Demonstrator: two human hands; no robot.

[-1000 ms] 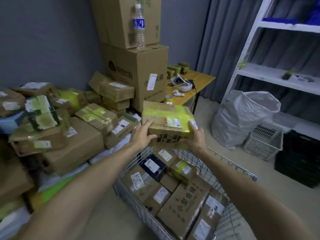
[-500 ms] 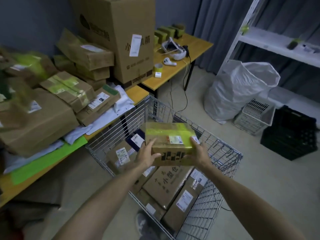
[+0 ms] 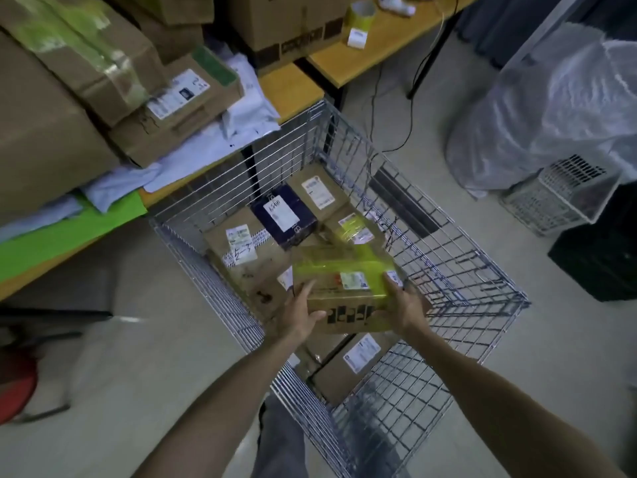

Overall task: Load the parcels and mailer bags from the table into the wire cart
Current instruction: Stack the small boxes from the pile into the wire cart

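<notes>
Both hands, left (image 3: 299,317) and right (image 3: 404,307), grip a yellow-taped box (image 3: 344,288) by its ends, inside the wire cart (image 3: 458,270) just above the parcels (image 3: 241,243) lying there. More boxes (image 3: 103,63) and mailers (image 3: 206,146) sit on the table (image 3: 286,91) beside it.

The held parcel (image 3: 344,288) partly hides cartons (image 3: 344,377) beneath it in the wire cart (image 3: 465,270); the labels (image 3: 282,212) are unreadably blurred.

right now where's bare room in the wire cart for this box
Bare mesh floor lies along the right wall of the silver wire cart, right of the held yellow-taped cardboard box. The left side is crowded with brown cardboard parcels and a dark blue box.
</notes>
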